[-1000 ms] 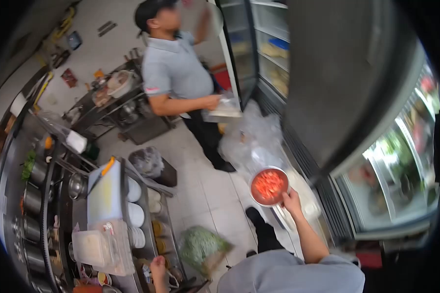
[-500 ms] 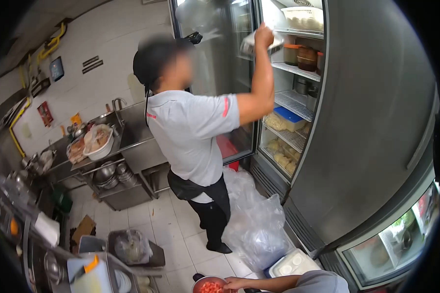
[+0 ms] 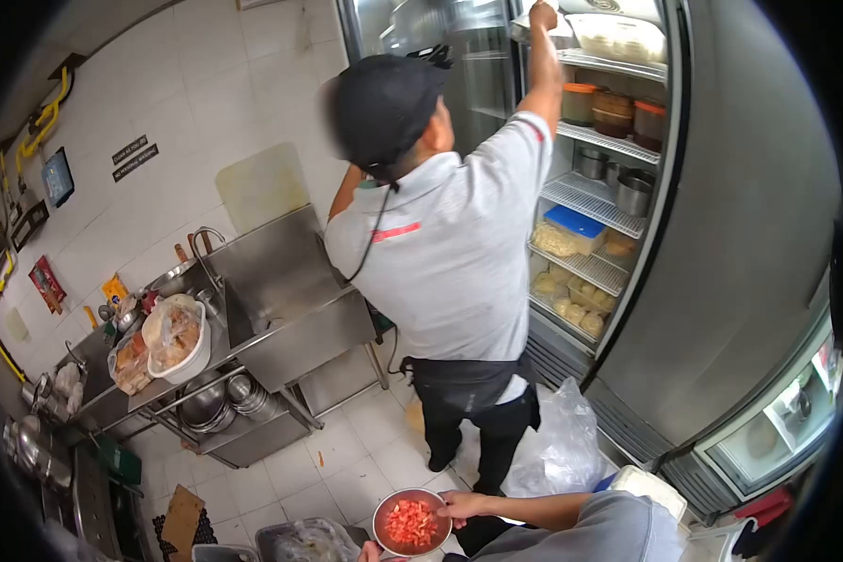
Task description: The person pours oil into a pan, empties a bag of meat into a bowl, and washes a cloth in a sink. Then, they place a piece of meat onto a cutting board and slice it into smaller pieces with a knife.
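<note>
A metal bowl (image 3: pixel 378 517) of diced red food (image 3: pixel 411 523), which looks like tomato, is low in the view, close to my body. My right hand (image 3: pixel 459 506) grips its right rim, the arm in a grey sleeve coming in from the right. At the lower left side of the bowl, part of my left hand (image 3: pixel 373 552) shows against the metal; the frame's bottom edge cuts off the rest. The bowl is held roughly level above the tiled floor.
A co-worker (image 3: pixel 440 253) stands ahead at the open fridge (image 3: pixel 609 145), one arm raised to its top shelf. Plastic bags (image 3: pixel 562 440) lie right of their legs. Left are a steel sink (image 3: pixel 281 272) and a white basin (image 3: pixel 192 361); a bin (image 3: pixel 309 539) stands below.
My view has shifted, so more of the bowl and my left hand now show. The co-worker has turned their back to me and reaches the container to the top shelf.
</note>
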`<act>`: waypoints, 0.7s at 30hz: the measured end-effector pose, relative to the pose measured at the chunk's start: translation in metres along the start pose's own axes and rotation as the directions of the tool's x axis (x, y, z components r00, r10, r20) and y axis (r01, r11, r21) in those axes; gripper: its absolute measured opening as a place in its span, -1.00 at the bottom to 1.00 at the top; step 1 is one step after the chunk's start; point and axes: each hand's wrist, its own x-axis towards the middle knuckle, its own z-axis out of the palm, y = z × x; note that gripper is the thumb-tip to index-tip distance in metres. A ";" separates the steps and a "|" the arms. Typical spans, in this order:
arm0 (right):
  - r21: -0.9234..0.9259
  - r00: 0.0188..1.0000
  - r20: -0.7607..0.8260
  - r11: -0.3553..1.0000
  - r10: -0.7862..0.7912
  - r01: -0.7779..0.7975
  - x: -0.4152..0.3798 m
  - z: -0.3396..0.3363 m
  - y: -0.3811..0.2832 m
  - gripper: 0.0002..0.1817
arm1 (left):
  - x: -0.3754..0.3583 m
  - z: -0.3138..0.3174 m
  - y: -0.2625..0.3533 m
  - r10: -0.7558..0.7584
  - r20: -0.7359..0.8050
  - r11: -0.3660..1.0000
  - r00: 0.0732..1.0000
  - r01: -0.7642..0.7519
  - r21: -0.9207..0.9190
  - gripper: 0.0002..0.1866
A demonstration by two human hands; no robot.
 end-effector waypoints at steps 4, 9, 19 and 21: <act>-0.026 0.996 -0.084 0.999 -0.026 0.024 0.049 -0.035 -0.041 -0.60 | 0.112 -0.020 -0.005 0.082 -0.085 0.986 0.993 -0.068 0.154 -0.64; 0.194 1.000 -0.017 0.981 0.005 -0.001 0.143 -0.077 -0.094 -0.62 | 0.184 -0.080 -0.006 -0.044 -0.267 0.997 0.963 0.024 -0.077 -0.91; 0.067 0.966 -0.135 0.971 -0.219 0.230 0.359 -0.129 -0.222 -0.84 | 0.202 -0.172 0.079 -0.231 -0.740 0.886 0.632 -0.177 -0.428 -0.85; -0.279 0.958 -0.107 0.933 -0.267 0.229 0.392 -0.131 -0.237 -0.85 | 0.209 -0.193 0.089 -0.250 -0.768 0.888 0.590 -0.177 -0.425 -0.85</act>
